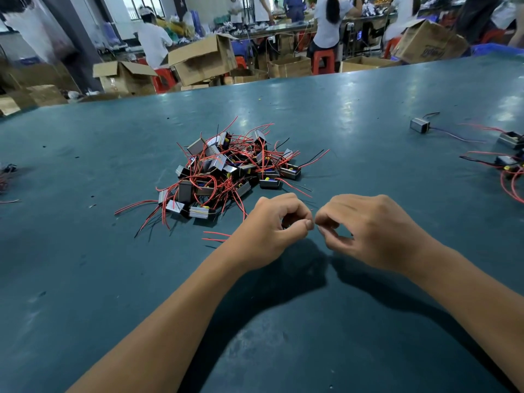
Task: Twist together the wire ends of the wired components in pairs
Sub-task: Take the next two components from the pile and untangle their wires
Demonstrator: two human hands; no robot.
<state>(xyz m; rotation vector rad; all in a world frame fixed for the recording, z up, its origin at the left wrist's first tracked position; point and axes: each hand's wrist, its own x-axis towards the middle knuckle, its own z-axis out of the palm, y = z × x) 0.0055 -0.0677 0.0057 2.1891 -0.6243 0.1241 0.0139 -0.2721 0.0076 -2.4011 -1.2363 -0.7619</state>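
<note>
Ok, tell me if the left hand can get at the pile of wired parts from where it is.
Probably yes: the left hand sits beside the pile with nothing between, though its fingers look busy pinching something.

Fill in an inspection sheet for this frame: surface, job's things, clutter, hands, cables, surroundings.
Surface: teal table, glossy, with small dark specks.
Job's things: pile of boxy components with red and black wires, centre; loose wires near the left hand.
Clutter: lone component and more wired components at right.
Hands: left hand and right hand curled, fingertips meeting; what they pinch is hidden.
Cables: nothing seen beyond the wires.
Surroundings: cardboard boxes, red stools, people at benches.
</note>
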